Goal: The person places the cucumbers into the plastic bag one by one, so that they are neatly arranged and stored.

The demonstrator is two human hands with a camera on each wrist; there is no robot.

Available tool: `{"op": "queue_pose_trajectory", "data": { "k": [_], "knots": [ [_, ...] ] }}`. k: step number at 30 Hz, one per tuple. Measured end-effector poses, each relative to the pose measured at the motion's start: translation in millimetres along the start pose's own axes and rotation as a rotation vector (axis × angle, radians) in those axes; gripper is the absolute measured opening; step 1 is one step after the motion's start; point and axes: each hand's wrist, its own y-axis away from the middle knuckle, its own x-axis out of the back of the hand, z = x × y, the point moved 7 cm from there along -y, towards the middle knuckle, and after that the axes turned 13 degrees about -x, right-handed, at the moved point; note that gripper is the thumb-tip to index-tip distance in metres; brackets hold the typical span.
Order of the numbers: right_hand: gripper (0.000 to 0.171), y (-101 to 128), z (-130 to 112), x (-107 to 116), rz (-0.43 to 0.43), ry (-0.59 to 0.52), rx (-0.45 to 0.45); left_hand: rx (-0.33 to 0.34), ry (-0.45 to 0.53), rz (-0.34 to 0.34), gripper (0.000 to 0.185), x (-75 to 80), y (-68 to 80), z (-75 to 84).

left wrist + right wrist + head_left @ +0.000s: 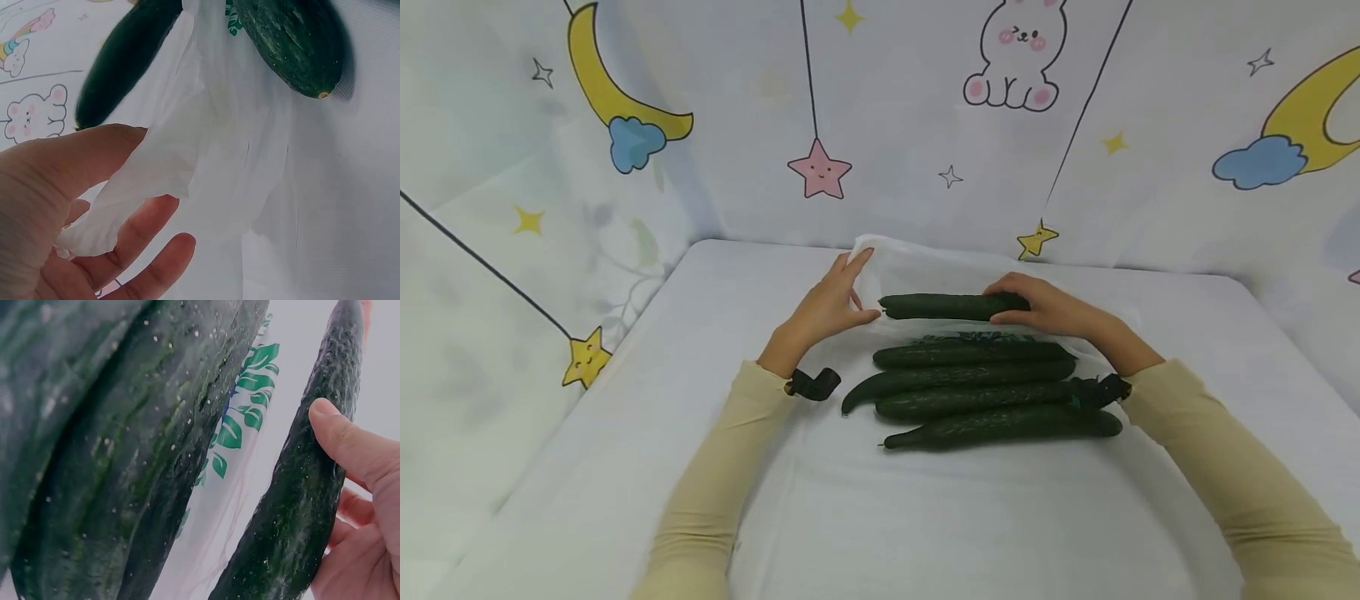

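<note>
From above, the person's right hand (1043, 305) grips one cucumber (943, 306) at its right end, the fingers curled over it, and the cucumber lies across a white plastic bag (925, 267) at the far side of the table (625, 400). The right wrist view shows what the head view hides: the thumb (350, 447) presses along the cucumber's side, and the bag carries a print of green leaves (240, 425). The left hand (825, 307) is at the bag's left edge. Only the left wrist view makes clear that thumb and fingers pinch a fold of the thin plastic, with the other fingers (150, 262) loosely spread under it. Four more cucumbers (977, 396) lie side by side just nearer the person, close to the held one. Behind is a curtain with a rabbit (1015, 54).
</note>
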Motion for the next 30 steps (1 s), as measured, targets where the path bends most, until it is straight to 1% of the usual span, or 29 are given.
{"op": "queue_pose_trajectory", "data": {
  "k": [6, 13, 18, 24, 26, 30],
  "knots": [
    [0.045, -3.3, 2.6, -0.1, -0.034, 0.002, -0.047, -0.002, 0.008, 0.002, 0.091, -0.7, -1.4, 0.5],
    [0.045, -7.0, 4.7, -4.0, -0.041, 0.076, -0.082, -0.012, 0.001, -0.005, 0.09, -1.4, -0.1, 1.2],
    [0.045, -10.9, 7.7, -7.2, -0.049, 0.104, -0.085, -0.007, -0.001, -0.017, 0.09, -1.9, 1.2, 1.2],
    [0.043, -18.0, 14.2, -0.7, -0.04, 0.129, -0.084, -0.028, 0.0, -0.004, 0.089, -0.3, -2.4, 5.0],
    [0.043, -20.7, 13.4, -0.4, -0.046, 0.13, -0.081, -0.025, -0.006, 0.002, 0.089, 1.0, -2.4, 4.6],
    [0.042, -24.3, 11.7, -3.2, -0.066, 0.139, -0.075, -0.014, -0.011, -0.008, 0.09, 0.9, -0.2, 2.8]
  ]
}}
